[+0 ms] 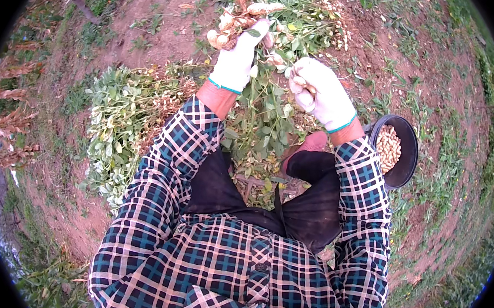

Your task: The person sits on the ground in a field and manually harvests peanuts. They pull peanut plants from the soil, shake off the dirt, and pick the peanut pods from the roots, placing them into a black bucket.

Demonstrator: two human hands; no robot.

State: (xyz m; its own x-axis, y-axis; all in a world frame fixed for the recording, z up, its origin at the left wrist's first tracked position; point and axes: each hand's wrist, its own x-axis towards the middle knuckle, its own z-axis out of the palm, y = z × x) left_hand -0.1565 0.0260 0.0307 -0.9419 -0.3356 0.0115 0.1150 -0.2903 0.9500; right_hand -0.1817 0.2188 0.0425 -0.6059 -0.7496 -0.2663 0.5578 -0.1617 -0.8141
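My left hand, in a white glove with a teal cuff edge, is closed around a peanut plant near its roots. Peanut pods cluster above and beside its fingers, and the leafy stems hang down between my hands. To the right, my right hand, gloved alike, has its fingers curled over picked peanut pods. A black bucket with loose peanuts in it stands beside my right forearm.
A heap of peanut plants lies on the soil left of my legs. More uprooted peanut plants with pods lie ahead. My foot shows below my right hand. Dry stalks stand at the far left, and a branch at the upper left.
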